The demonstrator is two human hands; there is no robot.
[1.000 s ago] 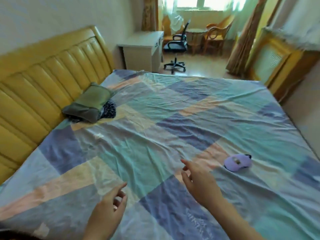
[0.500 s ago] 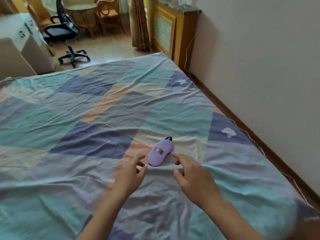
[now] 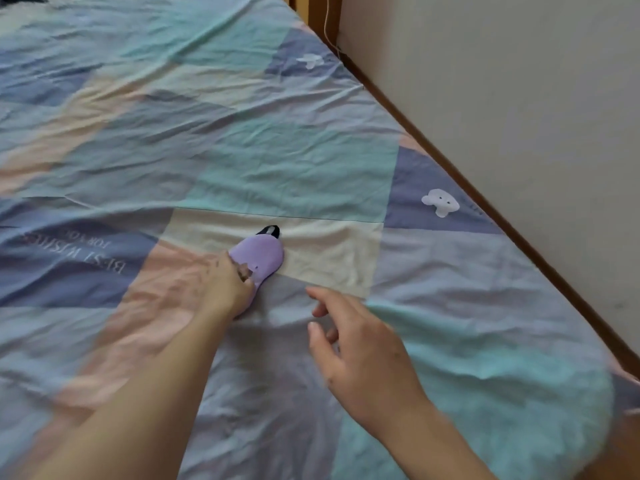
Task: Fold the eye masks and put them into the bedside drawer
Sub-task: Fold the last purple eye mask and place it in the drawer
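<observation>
A lilac eye mask (image 3: 262, 257) lies on the patchwork bedsheet (image 3: 287, 174), with a bit of its black strap showing at its far end. My left hand (image 3: 227, 287) rests on the near end of the mask, fingers closed on its edge, and covers that part. My right hand (image 3: 356, 344) hovers just right of and nearer than the mask, fingers apart and holding nothing. The bedside drawer is out of view.
The bed's right edge runs diagonally along a pale wall (image 3: 519, 98) with a brown skirting board (image 3: 460, 168). A wooden cabinet corner and a white cable (image 3: 327, 19) show at the top.
The view has swung down and closer onto the mask. My left hand has reached forward and taken hold of the mask's near end. My right hand stays open beside it.
</observation>
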